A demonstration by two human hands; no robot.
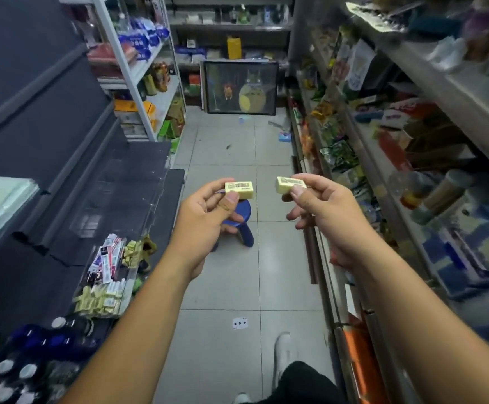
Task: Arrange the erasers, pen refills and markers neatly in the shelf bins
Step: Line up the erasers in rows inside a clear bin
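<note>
1. Pale yellow rectangular eraser [239,190] pinched in my left hand [205,217], mid-frame; its twin eraser [289,184] pinched in my right hand [319,208]. Both lie long-side across the frame.
2. Clear plastic shelf bin [128,282] of matching erasers sits lower left. My left hand's nearer, so I reckon it leads.

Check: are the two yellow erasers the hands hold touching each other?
Apart. The head view shows floor tile between the left eraser, pinched by the left hand, and the right eraser, pinched by the right hand.
</note>
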